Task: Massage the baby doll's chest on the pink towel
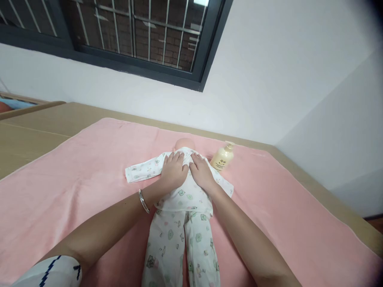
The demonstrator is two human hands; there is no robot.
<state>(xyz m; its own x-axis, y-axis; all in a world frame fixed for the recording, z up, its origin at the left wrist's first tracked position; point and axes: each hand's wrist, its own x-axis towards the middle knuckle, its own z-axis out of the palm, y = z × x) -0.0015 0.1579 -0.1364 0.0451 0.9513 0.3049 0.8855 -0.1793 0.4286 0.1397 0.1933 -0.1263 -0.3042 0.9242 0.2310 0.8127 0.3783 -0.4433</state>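
A doll lies on its back on a pink blanket, only the top of its head showing bare. It wears a white printed top and matching trousers. My left hand rests flat on the chest of the top, on the left side, its fingers extended toward the doll's neck. Beside it, my right hand lies flat on the right side of the chest. Neither hand grips anything. A cream pump bottle stands just beyond the sleeve on the right.
The blanket covers a wooden surface that runs up to a white wall. A dark-framed window with bars is above. At the far left a wooden rail borders some blue cloth.
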